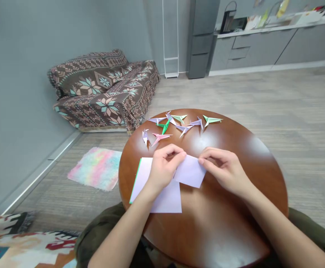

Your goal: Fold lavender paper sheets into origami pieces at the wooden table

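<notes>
Between my two hands hangs a lavender sheet of paper (190,172), which looks folded and is raised a little off the table. My left hand (165,163) pinches its upper left corner between thumb and fingers. At the upper right corner, my right hand (224,167) grips it the same way. Below my left wrist lies a stack of square paper (165,199), lavender on top with a green edge showing at the left. Farther back are several folded paper figures: a pink one (160,137), a bright green one (165,126), pale green ones (211,120) and lavender ones (184,129).
The round brown wooden table (235,223) stands before my knees. Beyond it are a sofa (103,89) under a patterned cover and a pastel fluffy rug (97,169). A grey fridge (203,41) and kitchen cabinets (263,46) line the far wall.
</notes>
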Available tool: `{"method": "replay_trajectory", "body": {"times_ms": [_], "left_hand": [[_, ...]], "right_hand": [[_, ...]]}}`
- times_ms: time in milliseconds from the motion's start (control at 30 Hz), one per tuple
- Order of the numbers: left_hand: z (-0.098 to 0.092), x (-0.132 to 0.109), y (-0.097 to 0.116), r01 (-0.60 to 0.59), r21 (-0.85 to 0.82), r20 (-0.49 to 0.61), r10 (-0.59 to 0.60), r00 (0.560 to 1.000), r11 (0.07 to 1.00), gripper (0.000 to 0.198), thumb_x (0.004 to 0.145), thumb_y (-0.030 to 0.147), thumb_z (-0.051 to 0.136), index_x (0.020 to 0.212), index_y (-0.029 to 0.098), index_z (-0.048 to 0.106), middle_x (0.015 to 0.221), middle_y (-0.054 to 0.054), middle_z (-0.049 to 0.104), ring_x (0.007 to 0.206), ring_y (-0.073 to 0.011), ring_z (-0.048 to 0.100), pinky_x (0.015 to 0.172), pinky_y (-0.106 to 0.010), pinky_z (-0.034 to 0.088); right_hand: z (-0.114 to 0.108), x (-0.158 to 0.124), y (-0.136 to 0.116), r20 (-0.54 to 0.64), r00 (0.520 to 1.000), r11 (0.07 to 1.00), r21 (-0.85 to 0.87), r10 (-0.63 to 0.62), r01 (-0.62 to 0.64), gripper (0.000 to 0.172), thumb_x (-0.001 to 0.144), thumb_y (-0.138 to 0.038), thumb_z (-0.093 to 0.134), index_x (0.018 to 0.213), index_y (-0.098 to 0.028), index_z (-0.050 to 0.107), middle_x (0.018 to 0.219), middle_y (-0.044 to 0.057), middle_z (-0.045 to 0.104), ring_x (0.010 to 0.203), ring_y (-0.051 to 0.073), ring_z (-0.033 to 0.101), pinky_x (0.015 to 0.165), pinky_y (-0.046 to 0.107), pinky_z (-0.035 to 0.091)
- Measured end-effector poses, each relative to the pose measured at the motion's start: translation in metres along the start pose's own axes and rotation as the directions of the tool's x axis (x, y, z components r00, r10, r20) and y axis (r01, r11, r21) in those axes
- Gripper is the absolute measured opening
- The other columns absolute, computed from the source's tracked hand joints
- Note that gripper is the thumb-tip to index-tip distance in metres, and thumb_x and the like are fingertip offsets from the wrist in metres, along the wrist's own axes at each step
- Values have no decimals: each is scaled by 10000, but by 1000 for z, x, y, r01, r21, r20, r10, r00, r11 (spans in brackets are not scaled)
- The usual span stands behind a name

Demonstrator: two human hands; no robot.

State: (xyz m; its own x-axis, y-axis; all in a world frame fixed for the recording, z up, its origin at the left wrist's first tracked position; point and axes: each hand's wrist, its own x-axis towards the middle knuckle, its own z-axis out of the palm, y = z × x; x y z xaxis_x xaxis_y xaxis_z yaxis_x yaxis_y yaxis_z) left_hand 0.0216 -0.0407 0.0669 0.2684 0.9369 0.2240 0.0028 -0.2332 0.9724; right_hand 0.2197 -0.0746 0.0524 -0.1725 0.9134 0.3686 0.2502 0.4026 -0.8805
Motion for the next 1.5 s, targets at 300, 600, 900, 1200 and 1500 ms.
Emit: {"method": "replay_trajectory", "body": {"times_ms": [300, 600, 900, 1200, 1500], "left_hand": [[-1, 6, -12, 195, -120, -60, -204, 977, 973, 199, 838, 307, 723, 751, 150, 636, 613, 28, 614, 504, -93, 596, 500, -195, 516], [-3, 5, -14, 242, -170, -20, -249, 968, 955, 195, 854, 299, 737, 833, 147, 616, 722, 8, 662, 617, -106, 685, 610, -209, 615], [-11, 2, -14, 330, -279, 375, -214, 902, 902, 500, 836, 308, 819, 1305, 206, 677, 1278, -107, 691, 939, -183, 731, 743, -269, 653], [-12, 3, -16, 372, -331, 267, -292, 918, 868, 458, 816, 392, 842, 1199, 157, 754, 1110, -119, 772, 911, -202, 742, 752, -302, 645], [-12, 4, -12, 402, -302, 232, -342, 911, 864, 422, 810, 470, 823, 1079, 145, 808, 1110, -146, 794, 898, -227, 763, 690, -291, 639]], "right_hand": [[-9, 7, 16, -283, 928, 964, 177, 244, -200, 210, 899, -333, 695, 736, -202, 675, 723, 13, 679, 727, 174, 634, 734, 312, 502], [-7, 7, 19, -83, 902, 841, 406, 424, -358, 410, 767, -387, 875, 1002, -233, 575, 676, -19, 744, 641, 164, 688, 656, 276, 525], [-12, 7, 16, 33, 875, 730, 536, 483, -424, 370, 773, -452, 873, 965, -191, 695, 759, 12, 751, 628, 151, 701, 624, 279, 595], [-13, 6, 14, 58, 932, 791, 512, 358, -335, 499, 807, -453, 862, 1186, -225, 629, 755, -13, 750, 634, 140, 696, 673, 275, 584], [-10, 7, 13, 20, 948, 867, 399, 318, -300, 458, 822, -413, 844, 1172, -231, 611, 767, -29, 714, 659, 157, 688, 702, 307, 547]]}}
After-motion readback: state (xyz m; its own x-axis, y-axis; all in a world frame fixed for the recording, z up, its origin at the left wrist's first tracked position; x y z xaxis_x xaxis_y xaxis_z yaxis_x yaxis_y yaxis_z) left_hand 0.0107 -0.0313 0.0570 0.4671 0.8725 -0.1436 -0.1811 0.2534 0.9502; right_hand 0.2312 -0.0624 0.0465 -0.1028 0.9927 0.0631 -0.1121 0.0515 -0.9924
